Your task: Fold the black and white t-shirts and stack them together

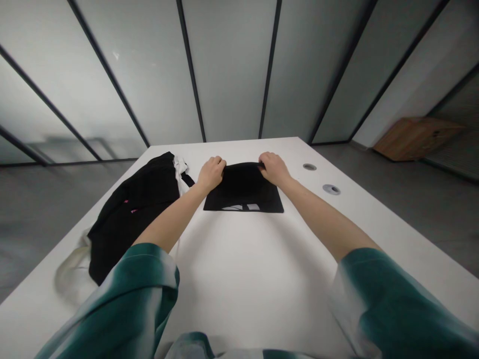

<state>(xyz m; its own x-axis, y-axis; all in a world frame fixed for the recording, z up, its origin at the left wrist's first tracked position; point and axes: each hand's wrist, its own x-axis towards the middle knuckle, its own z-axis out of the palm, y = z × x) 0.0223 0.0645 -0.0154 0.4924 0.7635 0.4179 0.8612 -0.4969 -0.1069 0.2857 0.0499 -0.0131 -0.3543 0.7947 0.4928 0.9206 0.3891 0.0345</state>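
left hand (212,173) and right hand (274,169) grip the panel (243,187) by its far corners, at twelve o'clock on the table (247,279), probably for even support; the bag (140,192) lies at ten, leaving room.

The sheet (243,187) is in front of you, on the table (243,279). Your left hand (212,173) is at its far left corner and your right hand (274,168) at its far right. Left of it lies the bag (138,194). To the right are a hole (309,167) and, nearer you, a second hole (331,189). The wall (232,75) is behind the table. Far right, a cabinet (415,137) stands on the floor (441,209).
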